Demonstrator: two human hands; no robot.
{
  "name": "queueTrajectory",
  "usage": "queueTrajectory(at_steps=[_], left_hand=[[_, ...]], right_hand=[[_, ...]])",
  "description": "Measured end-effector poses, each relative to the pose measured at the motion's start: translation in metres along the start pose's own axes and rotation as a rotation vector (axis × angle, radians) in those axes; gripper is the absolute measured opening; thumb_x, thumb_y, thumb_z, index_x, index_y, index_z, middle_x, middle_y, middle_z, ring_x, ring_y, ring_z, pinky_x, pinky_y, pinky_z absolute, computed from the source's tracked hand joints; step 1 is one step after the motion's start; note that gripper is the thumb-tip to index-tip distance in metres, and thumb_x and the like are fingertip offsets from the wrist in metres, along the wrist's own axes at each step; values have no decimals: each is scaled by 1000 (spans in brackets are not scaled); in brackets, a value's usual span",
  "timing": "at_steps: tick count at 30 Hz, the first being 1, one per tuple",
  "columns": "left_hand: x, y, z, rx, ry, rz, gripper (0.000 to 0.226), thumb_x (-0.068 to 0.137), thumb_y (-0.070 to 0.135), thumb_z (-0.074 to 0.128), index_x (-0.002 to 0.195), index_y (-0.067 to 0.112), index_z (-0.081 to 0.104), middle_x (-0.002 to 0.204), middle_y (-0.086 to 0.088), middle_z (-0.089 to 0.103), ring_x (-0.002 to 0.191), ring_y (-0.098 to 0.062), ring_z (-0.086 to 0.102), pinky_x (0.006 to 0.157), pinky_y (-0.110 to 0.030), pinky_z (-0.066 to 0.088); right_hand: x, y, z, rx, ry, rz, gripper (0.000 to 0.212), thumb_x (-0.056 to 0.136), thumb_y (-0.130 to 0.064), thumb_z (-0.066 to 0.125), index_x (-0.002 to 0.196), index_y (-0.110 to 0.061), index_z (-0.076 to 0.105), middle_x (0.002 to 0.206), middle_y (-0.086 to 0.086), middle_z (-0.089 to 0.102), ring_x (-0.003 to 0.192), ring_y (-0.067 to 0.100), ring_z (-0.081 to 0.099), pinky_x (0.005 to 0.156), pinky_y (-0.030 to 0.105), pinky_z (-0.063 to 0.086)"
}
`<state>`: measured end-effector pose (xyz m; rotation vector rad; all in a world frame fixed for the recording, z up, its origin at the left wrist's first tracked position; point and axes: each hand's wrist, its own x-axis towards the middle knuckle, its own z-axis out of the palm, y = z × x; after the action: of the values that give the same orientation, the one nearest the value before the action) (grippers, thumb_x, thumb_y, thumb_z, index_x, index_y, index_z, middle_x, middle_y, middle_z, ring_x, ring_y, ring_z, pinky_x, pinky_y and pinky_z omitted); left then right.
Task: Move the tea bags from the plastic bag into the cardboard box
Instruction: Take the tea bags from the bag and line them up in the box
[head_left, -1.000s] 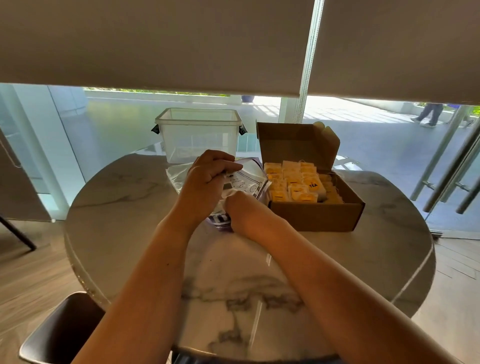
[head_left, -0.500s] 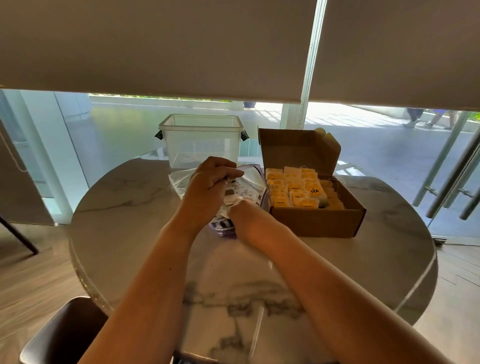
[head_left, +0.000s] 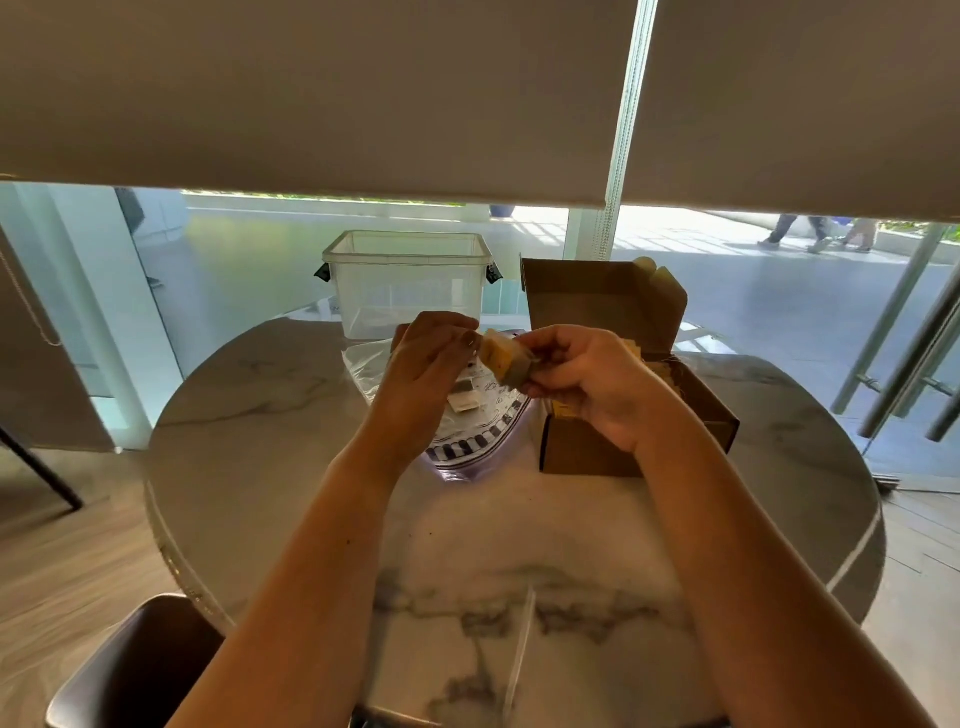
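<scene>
Now the tea bags are up in the air, a small bunch of yellow paper envelopes with a darker grey-green end, pinched between the thumb and curled fingers of the right hand. That bunch sits just left of the right hand's knuckles, above the gap between bag and box. The left hand is curled too, fingertips right at the bunch's near end, though whether it grasps the tea bags or the plastic bag below I cannot tell. That bag is clear, crinkled film with printed labels and a striped dark-and-white edge, lying toward the far middle of the bench. Just right of it stands the cardboard box, brown, matte, lid flap standing upright, yellow packets showing inside behind the right wrist. Near the far edge sits a clear plastic tub with dark clips. Round bench, glossy marble with grey veins.
</scene>
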<state>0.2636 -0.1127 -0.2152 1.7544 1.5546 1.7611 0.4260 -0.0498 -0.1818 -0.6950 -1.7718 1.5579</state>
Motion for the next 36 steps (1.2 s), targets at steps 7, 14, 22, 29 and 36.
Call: queueTrajectory(at_steps=[7, 14, 22, 29, 36], left_hand=[[1, -1, 12, 233, -28, 25, 9, 89, 16, 59, 83, 22, 59, 114, 7, 54, 105, -3, 36, 82, -2, 25], [0, 2, 14, 360, -74, 86, 12, 88, 17, 62, 78, 23, 60, 120, 4, 53, 109, -1, 29, 95, -30, 29], [1, 1, 13, 408, -46, 90, 15, 85, 4, 62, 90, 15, 70, 126, 2, 49, 113, -1, 29, 94, -16, 26], [0, 3, 9, 401, -44, 41, 38, 82, -13, 44, 94, 12, 70, 122, 3, 50, 119, -11, 36, 90, -4, 23], [1, 1, 6, 341, -35, 11, 40, 81, -14, 44, 94, 11, 72, 115, 9, 52, 114, -9, 47, 90, -12, 39]], right_hand=[[-2, 0, -17, -111, -66, 81, 37, 88, 12, 47, 117, -8, 59, 102, 12, 65, 74, 17, 67, 63, 19, 56], [-1, 3, -15, -435, 40, -14, 10, 87, -14, 63, 94, -17, 69, 69, -2, 62, 61, 10, 50, 55, 16, 47], [-4, 7, -71, -439, 514, 22, 10, 91, 0, 54, 95, -9, 56, 74, 8, 58, 58, 14, 58, 50, 18, 52], [4, 28, -93, -956, 501, 198, 12, 89, -1, 49, 85, -6, 59, 77, 12, 56, 59, 17, 49, 53, 22, 39], [12, 33, -84, -1062, 583, 187, 18, 90, -12, 54, 92, 4, 62, 83, 17, 57, 76, 25, 53, 67, 31, 40]])
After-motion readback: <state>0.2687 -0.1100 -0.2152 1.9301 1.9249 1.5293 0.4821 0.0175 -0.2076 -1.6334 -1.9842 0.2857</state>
